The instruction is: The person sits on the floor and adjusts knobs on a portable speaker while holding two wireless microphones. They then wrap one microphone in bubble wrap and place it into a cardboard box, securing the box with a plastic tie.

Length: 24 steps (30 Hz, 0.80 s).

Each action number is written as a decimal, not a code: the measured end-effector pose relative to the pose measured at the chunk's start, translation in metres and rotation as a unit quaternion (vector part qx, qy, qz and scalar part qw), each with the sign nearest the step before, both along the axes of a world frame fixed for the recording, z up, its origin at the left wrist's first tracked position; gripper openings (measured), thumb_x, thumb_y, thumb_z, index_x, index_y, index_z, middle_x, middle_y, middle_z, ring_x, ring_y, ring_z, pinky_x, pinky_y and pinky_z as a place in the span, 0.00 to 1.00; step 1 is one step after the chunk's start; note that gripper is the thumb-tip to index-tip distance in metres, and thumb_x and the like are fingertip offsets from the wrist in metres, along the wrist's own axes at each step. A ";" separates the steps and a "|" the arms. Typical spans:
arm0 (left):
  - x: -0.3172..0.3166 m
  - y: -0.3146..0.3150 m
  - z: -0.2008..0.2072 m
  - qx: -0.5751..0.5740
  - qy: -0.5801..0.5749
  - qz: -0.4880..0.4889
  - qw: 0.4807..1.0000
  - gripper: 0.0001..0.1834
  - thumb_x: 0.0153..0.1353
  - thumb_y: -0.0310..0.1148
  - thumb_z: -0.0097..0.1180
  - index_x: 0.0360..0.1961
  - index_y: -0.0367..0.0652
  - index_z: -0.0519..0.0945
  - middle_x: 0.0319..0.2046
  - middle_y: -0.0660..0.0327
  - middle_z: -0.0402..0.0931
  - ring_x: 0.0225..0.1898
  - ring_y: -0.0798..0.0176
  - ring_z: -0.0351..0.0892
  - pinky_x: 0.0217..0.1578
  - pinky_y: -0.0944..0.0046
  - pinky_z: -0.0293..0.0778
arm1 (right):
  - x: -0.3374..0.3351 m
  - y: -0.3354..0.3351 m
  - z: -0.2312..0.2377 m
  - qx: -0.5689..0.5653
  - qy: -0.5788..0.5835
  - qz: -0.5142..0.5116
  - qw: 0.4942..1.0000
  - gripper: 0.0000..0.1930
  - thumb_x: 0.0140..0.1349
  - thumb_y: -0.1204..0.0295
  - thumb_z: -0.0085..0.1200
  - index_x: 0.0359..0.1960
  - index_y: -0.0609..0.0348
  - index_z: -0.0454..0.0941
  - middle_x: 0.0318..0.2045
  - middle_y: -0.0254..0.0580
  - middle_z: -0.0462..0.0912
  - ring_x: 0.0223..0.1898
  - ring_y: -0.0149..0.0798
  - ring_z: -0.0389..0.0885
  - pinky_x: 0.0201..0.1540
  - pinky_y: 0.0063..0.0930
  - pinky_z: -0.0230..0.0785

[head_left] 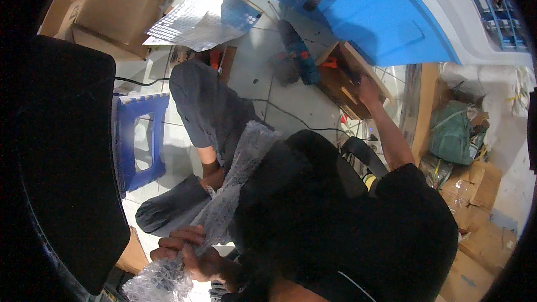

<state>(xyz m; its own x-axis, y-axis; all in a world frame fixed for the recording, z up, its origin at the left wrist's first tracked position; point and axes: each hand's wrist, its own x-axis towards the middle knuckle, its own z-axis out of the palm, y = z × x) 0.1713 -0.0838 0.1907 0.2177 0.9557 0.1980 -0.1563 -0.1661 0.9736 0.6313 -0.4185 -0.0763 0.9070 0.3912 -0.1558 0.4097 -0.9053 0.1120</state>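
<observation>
Both hands, left hand (pixel 170 244) and right hand (pixel 201 263), clench twisted bubble wrap (pixel 235 182), fingers closed, keeping the roll gathered tight.

Both hands meeting low in head view, close to body. Left hand (pixel 174 241) curling shut, fingers (pixel 187 234) wrapping over top, knuckles facing up. Right hand (pixel 206 263) sitting just beside it, touching, fingers closing in tight fist, thumb side pressing toward left hand. Right wrist bending inward; forearms mostly hidden
</observation>
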 end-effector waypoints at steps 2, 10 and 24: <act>0.000 0.000 0.000 0.023 0.000 -0.019 1.000 0.14 0.56 0.23 0.55 0.37 0.44 0.62 0.25 0.61 0.62 0.21 0.65 0.67 0.26 0.59 0.74 | 0.009 -0.004 -0.013 -0.074 -0.024 0.025 0.997 0.16 0.62 0.67 0.50 0.50 0.58 0.74 0.45 0.54 0.80 0.49 0.57 0.78 0.49 0.48 0.73; 0.003 0.001 0.002 0.014 0.013 -0.013 1.000 0.14 0.57 0.24 0.55 0.36 0.44 0.61 0.24 0.59 0.63 0.21 0.62 0.70 0.26 0.57 0.77 | 0.037 -0.035 -0.044 -0.025 0.011 0.125 0.992 0.19 0.57 0.69 0.56 0.51 0.57 0.74 0.40 0.53 0.81 0.42 0.55 0.80 0.44 0.45 0.74; -0.005 -0.002 -0.006 -0.002 -0.012 -0.040 0.999 0.16 0.57 0.22 0.55 0.38 0.44 0.59 0.24 0.58 0.64 0.22 0.60 0.73 0.33 0.52 0.80 | 0.058 -0.009 -0.050 0.026 0.141 -0.023 0.989 0.17 0.54 0.65 0.59 0.45 0.58 0.78 0.37 0.56 0.83 0.42 0.57 0.81 0.44 0.48 0.73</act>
<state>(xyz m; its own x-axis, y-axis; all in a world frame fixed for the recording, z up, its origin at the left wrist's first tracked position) 0.1663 -0.0860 0.1849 0.2880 0.9363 0.2011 -0.1919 -0.1493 0.9700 0.6892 -0.4276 -0.1264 0.8480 0.3638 -0.3854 0.3754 -0.9256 -0.0479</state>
